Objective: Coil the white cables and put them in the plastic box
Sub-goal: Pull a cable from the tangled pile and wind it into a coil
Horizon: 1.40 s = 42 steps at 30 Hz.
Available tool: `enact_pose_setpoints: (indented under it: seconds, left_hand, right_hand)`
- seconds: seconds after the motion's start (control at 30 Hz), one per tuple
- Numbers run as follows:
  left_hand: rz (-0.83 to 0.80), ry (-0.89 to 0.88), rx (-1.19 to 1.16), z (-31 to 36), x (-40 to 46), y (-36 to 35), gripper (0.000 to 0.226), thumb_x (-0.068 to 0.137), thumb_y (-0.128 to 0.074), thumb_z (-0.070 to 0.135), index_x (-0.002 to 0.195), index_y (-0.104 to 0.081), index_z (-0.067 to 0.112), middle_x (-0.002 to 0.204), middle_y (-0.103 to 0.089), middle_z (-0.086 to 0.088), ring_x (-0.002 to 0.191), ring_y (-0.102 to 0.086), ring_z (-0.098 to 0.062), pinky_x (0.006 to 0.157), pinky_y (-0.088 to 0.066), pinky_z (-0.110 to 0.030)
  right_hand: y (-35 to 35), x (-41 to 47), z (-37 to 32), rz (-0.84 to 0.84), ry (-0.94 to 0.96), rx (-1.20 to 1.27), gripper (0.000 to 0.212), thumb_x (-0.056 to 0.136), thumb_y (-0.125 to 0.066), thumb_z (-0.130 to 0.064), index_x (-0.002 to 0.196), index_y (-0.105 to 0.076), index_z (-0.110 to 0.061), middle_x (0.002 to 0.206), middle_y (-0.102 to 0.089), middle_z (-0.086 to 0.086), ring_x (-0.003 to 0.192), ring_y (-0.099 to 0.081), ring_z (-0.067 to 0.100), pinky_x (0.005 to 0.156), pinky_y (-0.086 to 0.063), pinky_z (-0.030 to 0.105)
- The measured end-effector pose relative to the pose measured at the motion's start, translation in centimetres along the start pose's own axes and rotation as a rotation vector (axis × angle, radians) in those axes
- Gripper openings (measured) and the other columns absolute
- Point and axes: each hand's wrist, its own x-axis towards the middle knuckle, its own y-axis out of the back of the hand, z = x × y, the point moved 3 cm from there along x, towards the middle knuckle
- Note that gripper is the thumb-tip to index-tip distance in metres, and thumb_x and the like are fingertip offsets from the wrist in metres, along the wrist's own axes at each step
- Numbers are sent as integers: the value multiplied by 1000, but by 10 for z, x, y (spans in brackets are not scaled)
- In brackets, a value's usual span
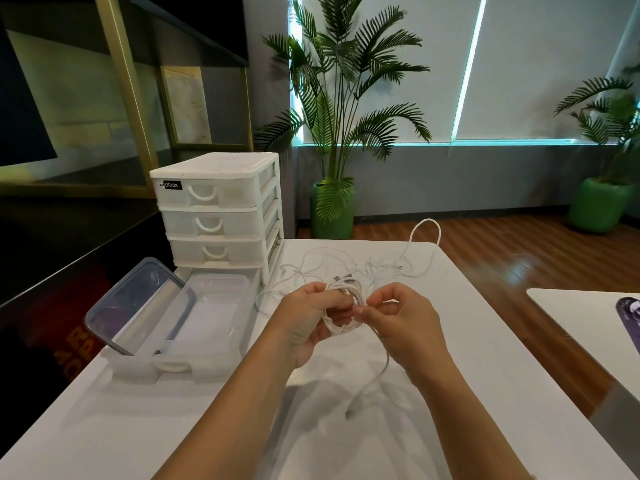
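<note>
We see two hands above a white table (485, 341). Our left hand (308, 320) grips a nearly wound white cable coil (343, 313); our right hand (398, 317) pinches its strand, the tail (377, 372) dangling. More loose cables (346, 265) lie tangled farther back. The clear plastic box (207, 317), near left, looks empty, so most work remains.

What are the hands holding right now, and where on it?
A coiled white cable: the left hand grips the loops' left side, the right hand pinches the right side. Its free end hangs down.
</note>
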Motion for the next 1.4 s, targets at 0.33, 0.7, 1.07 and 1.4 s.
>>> enact_pose_setpoints:
  seconds: [0.33, 0.7, 1.07, 1.4]
  left_hand:
    - [-90, -4, -117, 3, -3, -3, 6, 85, -61, 5, 82, -66, 3, 61, -68, -3, 54, -63, -8, 58, -56, -19]
    - [-108, -87, 72, 5, -1, -2, 12, 89, -56, 20, 90, -66, 12, 73, -73, 2, 59, -57, -10, 64, -57, -25]
    - [23, -322, 273, 9, 6, 9, 6, 87, -61, 17, 84, -65, 21, 72, -71, 11, 75, -62, -8, 76, -44, -25]
    - [-261, -9, -193, 3, -2, -5, 20, 89, -53, 3, 109, -57, 0, 95, -73, -12, 78, -72, -22, 75, -58, -37]
  right_hand:
    - [3, 0, -7, 49, 157, -111, 16, 78, -72, -20, 69, -64, -30, 71, -66, -14, 70, -61, 0, 68, -45, 17]
    - [3, 1, -5, 36, 28, -5, 15, 77, -64, -20, 65, -67, -11, 63, -64, -1, 61, -53, 12, 58, -43, 26]
    - [5, 7, 0, -99, -153, 375, 19, 85, -62, -13, 67, -62, -8, 44, -56, -1, 51, -46, 14, 63, -43, 28]
    - [7, 7, 3, 4, -201, 363, 23, 89, -56, -32, 89, -63, -10, 90, -67, 8, 47, -41, 15, 49, -45, 27]
